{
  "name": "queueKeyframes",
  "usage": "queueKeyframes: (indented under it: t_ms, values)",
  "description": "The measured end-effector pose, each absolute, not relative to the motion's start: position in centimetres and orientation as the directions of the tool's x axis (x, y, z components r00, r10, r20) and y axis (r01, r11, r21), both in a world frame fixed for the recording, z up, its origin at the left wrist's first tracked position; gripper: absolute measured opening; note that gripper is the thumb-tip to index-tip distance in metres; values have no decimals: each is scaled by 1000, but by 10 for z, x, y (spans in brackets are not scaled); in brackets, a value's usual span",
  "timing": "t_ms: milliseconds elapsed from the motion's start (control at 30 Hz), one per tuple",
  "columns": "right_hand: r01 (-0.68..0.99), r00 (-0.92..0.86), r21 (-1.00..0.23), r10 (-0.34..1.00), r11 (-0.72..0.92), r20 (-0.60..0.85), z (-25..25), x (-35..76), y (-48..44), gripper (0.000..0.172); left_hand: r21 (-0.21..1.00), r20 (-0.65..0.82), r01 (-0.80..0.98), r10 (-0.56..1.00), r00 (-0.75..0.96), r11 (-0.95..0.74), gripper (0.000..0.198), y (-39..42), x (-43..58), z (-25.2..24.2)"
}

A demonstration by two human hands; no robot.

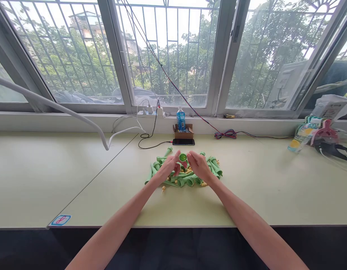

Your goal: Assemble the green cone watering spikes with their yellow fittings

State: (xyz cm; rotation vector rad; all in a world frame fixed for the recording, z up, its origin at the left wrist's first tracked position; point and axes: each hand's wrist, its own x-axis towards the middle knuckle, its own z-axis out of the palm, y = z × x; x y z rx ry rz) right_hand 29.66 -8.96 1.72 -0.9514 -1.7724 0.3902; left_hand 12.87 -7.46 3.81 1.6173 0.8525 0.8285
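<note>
Between my hands, above a pile on the table, a green hollow plastic cone [183, 157] points its round open end toward me. My left hand [171, 165] is closed on its left side, with the thumb up by the rim. Against its right side my right hand [198, 164] is closed too, fingers curled; whether they also hold a small part is hidden. Below and around both hands lie several similar green cones [215, 167], mixed with small yellow plastic pieces [187, 170]. One yellow piece [163, 189] lies apart, in front of the pile.
Behind the pile are a phone [183, 142] on a cable and a small cardboard box [183, 134] with a blue bottle [180, 119]. Coiled wires [226, 134] run along the back. A white cable arm [78, 114] hangs at left. A drink bottle [302, 137] and clutter are at right.
</note>
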Motion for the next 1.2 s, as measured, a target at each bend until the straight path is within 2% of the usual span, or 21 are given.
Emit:
queueKeyframes:
  t_ms: [433,767,1200]
  values:
    - [377,-146,-686,772,622,619,17,296,-88,42,966,104,158,867,487,-205,54,-75,129,38]
    - [421,-131,-694,796,584,591,14,298,-85,43,900,244,206,836,492,-384,41,-73,126,36]
    - [431,-130,-704,811,564,570,14,298,-84,44,860,329,210,819,471,-466,37,-78,128,41]
